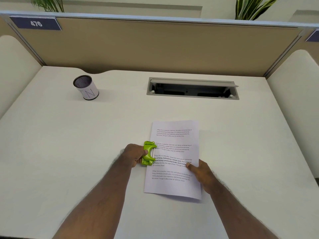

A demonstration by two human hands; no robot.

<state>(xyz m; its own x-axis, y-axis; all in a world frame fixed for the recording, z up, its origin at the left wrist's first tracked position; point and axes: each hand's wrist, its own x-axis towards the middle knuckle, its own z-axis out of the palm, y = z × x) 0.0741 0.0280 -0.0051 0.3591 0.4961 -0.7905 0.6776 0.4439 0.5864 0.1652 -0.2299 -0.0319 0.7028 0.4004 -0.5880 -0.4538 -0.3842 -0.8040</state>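
Note:
A printed sheet of paper [174, 152] lies on the white desk [86, 144] in front of me. A small lime-green hole punch [148, 153] sits over the middle of the sheet's left edge. My left hand [135, 154] grips the punch, thumb across its body. My right hand [198, 171] holds the sheet's right edge, thumb on top of the page and fingers hidden beneath or behind the paper.
A white cylindrical cup [86, 87] with a dark mesh inside stands at the back left. An open cable tray [192, 88] is sunk into the desk at the back. A tan partition [155, 45] and curved side panels enclose the desk.

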